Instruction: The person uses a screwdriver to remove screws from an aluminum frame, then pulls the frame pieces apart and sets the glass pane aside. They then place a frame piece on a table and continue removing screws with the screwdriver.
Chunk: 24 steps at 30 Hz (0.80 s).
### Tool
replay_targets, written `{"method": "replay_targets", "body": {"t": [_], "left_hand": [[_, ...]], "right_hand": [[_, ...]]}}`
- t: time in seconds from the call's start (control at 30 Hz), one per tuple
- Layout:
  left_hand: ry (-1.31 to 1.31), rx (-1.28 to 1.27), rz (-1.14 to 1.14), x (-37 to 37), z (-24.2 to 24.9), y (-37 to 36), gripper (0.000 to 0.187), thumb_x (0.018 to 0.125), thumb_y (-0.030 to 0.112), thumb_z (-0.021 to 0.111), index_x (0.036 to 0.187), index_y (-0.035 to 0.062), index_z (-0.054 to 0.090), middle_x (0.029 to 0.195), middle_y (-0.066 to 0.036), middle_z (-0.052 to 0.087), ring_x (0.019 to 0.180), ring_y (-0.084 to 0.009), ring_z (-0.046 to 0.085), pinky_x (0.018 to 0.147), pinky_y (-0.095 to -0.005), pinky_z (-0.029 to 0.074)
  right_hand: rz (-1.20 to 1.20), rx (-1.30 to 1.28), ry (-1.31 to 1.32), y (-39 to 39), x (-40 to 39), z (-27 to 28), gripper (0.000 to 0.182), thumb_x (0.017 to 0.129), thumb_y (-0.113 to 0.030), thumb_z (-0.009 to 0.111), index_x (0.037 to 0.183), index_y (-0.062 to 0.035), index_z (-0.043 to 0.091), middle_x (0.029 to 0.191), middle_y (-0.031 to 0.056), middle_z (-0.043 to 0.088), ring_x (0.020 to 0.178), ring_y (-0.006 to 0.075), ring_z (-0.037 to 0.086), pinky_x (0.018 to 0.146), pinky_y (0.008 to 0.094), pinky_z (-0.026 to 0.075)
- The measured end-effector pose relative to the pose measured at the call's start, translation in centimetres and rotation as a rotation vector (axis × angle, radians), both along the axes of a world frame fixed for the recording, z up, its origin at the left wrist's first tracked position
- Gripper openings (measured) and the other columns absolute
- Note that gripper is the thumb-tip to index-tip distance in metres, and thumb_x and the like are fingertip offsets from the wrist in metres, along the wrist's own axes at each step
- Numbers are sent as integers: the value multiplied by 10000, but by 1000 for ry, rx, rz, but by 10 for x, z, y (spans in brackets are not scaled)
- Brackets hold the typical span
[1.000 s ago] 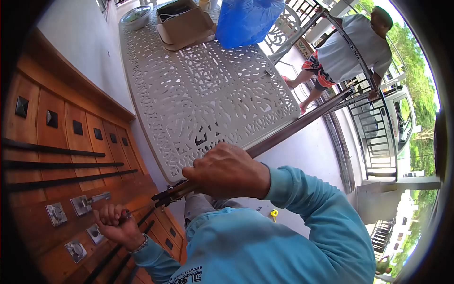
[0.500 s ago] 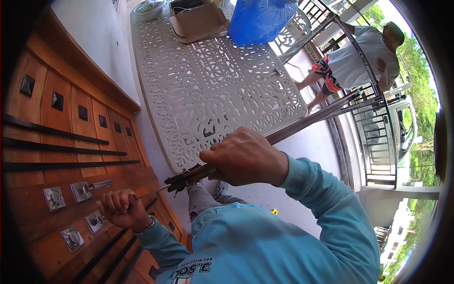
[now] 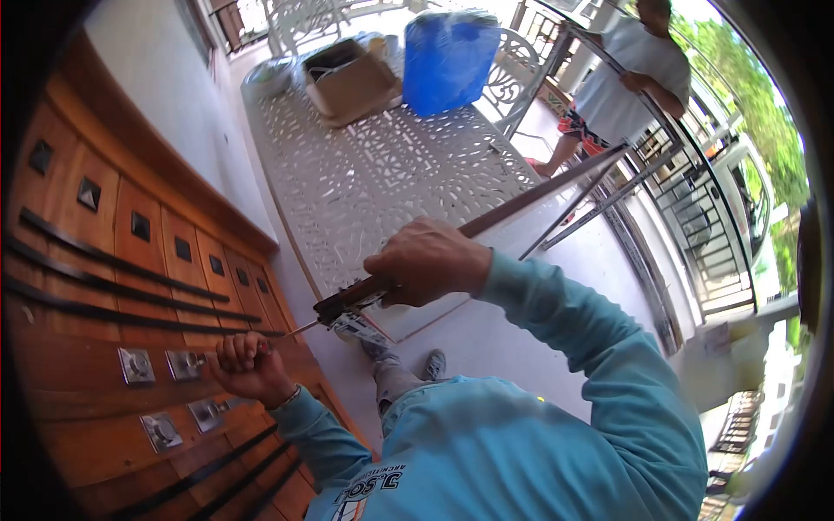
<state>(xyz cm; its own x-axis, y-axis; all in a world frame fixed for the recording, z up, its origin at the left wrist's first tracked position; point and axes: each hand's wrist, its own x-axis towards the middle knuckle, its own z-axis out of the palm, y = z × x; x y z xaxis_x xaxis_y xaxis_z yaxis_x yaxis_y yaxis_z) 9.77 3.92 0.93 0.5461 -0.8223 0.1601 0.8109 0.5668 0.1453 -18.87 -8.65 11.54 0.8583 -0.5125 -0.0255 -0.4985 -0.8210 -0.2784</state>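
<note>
My right hand (image 3: 434,262) is wrapped round a long brown bar (image 3: 547,193), which slants from lower left to upper right across the table's near corner. Dark metal parts (image 3: 339,304) sit at the bar's lower-left end. My left hand (image 3: 252,368) is closed round a screwdriver (image 3: 304,328), its handle mostly hidden by the fingers. The thin shaft points at the bar's end; whether its tip touches is too small to tell. Beside my left hand is a wooden door (image 3: 104,304) with metal locks, one of them a square plate (image 3: 136,366).
A white patterned table (image 3: 373,165) bears an open cardboard box (image 3: 352,87), a blue plastic-covered container (image 3: 447,65) and a clear-lidded bowl (image 3: 268,78). A person (image 3: 634,78) stands beyond, near a metal frame (image 3: 608,65) and a railing (image 3: 712,252).
The view has shifted, so the table items sit lower in the frame. My hands keep their grips on the bar and screwdriver. The other person's arm is now at the metal frame.
</note>
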Motion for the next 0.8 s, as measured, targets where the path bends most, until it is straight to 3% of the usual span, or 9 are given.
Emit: {"method": "replay_targets", "body": {"t": [0.1, 0.2, 0.3, 0.37, 0.4, 0.6, 0.73, 0.8], "left_hand": [[62, 71, 67, 33, -1, 20, 404, 969, 232, 475, 598, 162, 330, 543, 38, 295, 488, -85, 319, 523, -269, 337], [-109, 229, 137, 58, 5, 46, 373, 975, 229, 455, 628, 158, 340, 545, 34, 283, 485, -84, 309, 535, -257, 335], [-332, 198, -45, 16, 41, 65, 337, 987, 237, 428, 669, 148, 357, 549, 29, 284, 483, -87, 296, 533, -253, 334], [-374, 142, -145, -27, 52, 73, 319, 998, 252, 399, 701, 139, 363, 554, 27, 284, 483, -91, 291, 527, -266, 344], [-384, 154, -178, -53, 56, 77, 324, 999, 256, 395, 699, 139, 359, 553, 28, 281, 485, -93, 293, 531, -270, 349], [-504, 327, -357, -150, 41, 81, 295, 992, 294, 402, 773, 100, 445, 655, -25, 413, 628, -135, 424, 680, -333, 450], [-608, 433, -254, -131, 33, 76, 258, 978, 292, 431, 923, 66, 544, 840, -92, 537, 850, -201, 528, 828, -385, 460], [-641, 385, -230, -83, -2, 65, 223, 966, 255, 445, 1020, 63, 543, 916, -89, 564, 907, -219, 547, 846, -377, 461]], "right_hand": [[-24, 1, 6, 1, -5, 3, 337, 700, -394, 754, 877, -127, 650, 740, 97, 629, 745, 321, 633, 629, 450, 477], [86, -294, -415, 11, -8, -15, 383, 711, -410, 750, 893, -103, 611, 828, 95, 588, 802, 311, 591, 626, 427, 458], [124, -192, -721, 60, -5, 2, 430, 702, -411, 756, 944, -90, 602, 864, 103, 555, 866, 317, 567, 703, 447, 469], [92, 56, -902, 98, 0, -13, 397, 697, -342, 773, 912, -65, 589, 827, 109, 545, 849, 314, 572, 715, 441, 466], [101, 102, -921, 114, 1, -24, 502, 681, -280, 801, 1054, -37, 570, 930, 115, 583, 862, 330, 580, 700, 449, 477], [-100, 901, -914, 165, -6, -96, 419, 748, -186, 754, 1078, -23, 554, 914, 167, 628, 816, 361, 624, 676, 441, 477], [-266, 584, -683, 169, -40, -136, 302, 811, -179, 699, 1030, -32, 552, 762, 149, 603, 743, 297, 632, 640, 395, 470], [-374, 708, -737, 176, -61, -145, 279, 820, -200, 693, 996, -30, 559, 739, 145, 577, 689, 261, 597, 628, 379, 458]]}}
